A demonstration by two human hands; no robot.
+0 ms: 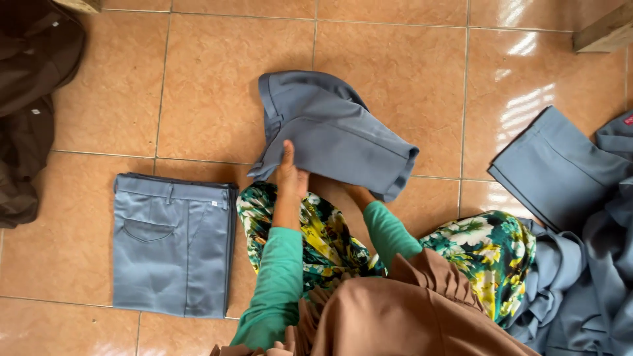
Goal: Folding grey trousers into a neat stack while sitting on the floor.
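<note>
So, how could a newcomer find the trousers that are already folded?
Start from the tiled floor and look beside the person's left hand. The folded trousers lie there as a flat grey rectangle, pocket upward. The other grey garments are crumpled or heaped; this one is neat and untouched.

I hold grey-blue trousers (336,128) half folded, lifted off the tiled floor before my knees, waistband up left.

Bare floor tiles (217,86) lie open beyond the grey shorts (333,128); folded trousers (171,244) block left, a grey heap (580,264) right.
</note>
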